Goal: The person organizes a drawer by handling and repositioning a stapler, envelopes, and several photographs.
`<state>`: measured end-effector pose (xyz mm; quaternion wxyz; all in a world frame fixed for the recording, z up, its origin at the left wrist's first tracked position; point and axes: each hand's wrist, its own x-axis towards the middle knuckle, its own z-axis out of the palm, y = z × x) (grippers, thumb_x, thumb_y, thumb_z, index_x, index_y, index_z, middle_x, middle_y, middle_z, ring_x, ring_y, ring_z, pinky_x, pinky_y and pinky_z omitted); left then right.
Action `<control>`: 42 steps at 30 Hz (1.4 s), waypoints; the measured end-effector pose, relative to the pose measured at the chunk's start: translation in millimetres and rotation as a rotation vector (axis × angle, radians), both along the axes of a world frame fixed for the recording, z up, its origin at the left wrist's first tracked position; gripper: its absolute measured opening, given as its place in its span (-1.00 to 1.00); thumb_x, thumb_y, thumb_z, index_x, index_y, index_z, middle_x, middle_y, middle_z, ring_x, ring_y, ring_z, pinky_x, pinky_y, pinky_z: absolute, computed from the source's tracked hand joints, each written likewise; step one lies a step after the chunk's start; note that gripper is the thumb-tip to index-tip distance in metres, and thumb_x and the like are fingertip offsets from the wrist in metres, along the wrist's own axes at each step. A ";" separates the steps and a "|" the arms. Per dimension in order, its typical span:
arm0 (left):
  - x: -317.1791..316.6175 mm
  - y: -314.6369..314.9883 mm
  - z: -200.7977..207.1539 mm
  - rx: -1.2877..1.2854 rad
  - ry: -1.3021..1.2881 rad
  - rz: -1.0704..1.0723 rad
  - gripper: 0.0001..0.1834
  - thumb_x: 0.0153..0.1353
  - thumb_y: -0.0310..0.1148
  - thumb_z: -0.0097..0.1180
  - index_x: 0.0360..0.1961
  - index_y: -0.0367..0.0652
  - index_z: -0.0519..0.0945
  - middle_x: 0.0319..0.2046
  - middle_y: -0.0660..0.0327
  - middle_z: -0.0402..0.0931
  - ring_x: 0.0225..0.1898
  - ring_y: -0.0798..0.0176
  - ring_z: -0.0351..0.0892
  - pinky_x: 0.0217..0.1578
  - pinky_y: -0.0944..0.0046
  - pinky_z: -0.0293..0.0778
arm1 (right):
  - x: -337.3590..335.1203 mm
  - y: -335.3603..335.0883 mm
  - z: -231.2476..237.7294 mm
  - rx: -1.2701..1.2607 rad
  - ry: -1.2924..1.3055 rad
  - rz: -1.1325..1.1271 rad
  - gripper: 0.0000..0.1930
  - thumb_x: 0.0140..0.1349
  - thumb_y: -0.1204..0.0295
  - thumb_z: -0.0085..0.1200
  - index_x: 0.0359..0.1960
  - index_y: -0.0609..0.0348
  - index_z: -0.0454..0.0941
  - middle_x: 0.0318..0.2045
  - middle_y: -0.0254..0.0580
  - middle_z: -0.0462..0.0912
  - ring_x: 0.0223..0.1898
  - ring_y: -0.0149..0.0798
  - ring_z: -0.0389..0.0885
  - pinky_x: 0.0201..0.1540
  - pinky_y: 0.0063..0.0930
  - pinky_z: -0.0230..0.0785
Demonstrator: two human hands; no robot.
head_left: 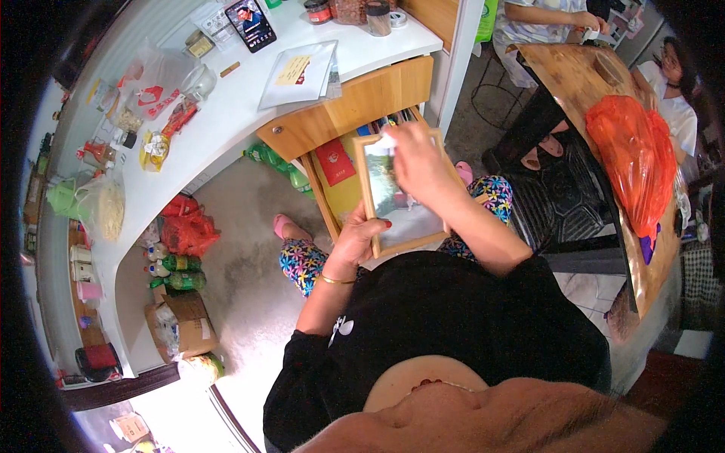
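Note:
My left hand (359, 235) grips the lower left edge of a wooden picture frame (408, 247), its thumb over the front. The framed picture (384, 185) has green above and a pale area below. Over the frame's upper part, my right hand (418, 162) is closed and hides much of the picture. A small white wad, perhaps tissue (388, 141), shows at its fingertips against the glass. Behind the frame stands an open drawer (332, 198) with a red packet (335, 161) lying in it.
A curved white counter (226, 106) carries a propped phone (251, 23), a clear document sleeve (300, 74) and bags. Bottles (181, 263) and a cardboard box (195, 325) stand beneath. At right, a wooden table (563, 64) holds a red plastic bag (630, 162); two other people are beside it.

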<state>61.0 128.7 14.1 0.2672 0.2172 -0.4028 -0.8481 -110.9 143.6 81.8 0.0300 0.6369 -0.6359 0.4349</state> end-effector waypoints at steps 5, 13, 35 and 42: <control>-1.5 4.1 19.4 0.072 -0.001 0.050 -0.49 -0.04 -0.63 -0.07 0.04 -0.19 0.34 -0.18 0.27 0.42 -0.18 0.38 0.42 -0.16 0.41 0.37 | 33.7 13.8 -10.9 0.013 0.141 0.211 -0.56 -0.04 0.62 -0.02 -0.02 0.22 0.39 -0.17 0.05 0.38 -0.15 0.06 0.41 -0.13 -0.23 0.32; 14.0 -17.2 21.0 0.299 0.277 0.251 -0.59 0.22 -0.25 -0.24 0.02 -0.26 0.32 -0.11 0.07 0.42 -0.04 0.08 0.42 0.02 0.13 0.32 | 44.2 47.0 -20.2 0.105 0.204 0.534 -0.65 0.00 0.52 -0.12 -0.11 0.32 0.39 -0.33 -0.10 0.39 -0.23 -0.08 0.39 -0.16 -0.30 0.30; 7.2 -13.0 29.0 0.127 0.125 0.191 -0.55 0.09 -0.45 -0.05 0.04 -0.23 0.25 -0.12 0.12 0.39 -0.08 0.14 0.43 -0.06 0.16 0.43 | 4.4 16.6 -26.8 0.062 0.134 0.168 -0.61 -0.07 0.68 -0.06 -0.10 0.27 0.46 -0.15 0.02 0.41 -0.09 0.00 0.37 -0.02 -0.26 0.28; 10.2 -27.3 25.7 0.146 0.207 0.333 -0.64 0.15 -0.44 -0.08 0.00 -0.22 0.28 -0.14 0.10 0.42 -0.12 0.13 0.46 -0.09 0.17 0.44 | 37.0 53.7 -28.8 0.153 0.129 0.535 -0.69 0.03 0.55 -0.11 -0.14 0.29 0.47 -0.16 -0.06 0.44 -0.07 -0.07 0.37 0.03 -0.28 0.21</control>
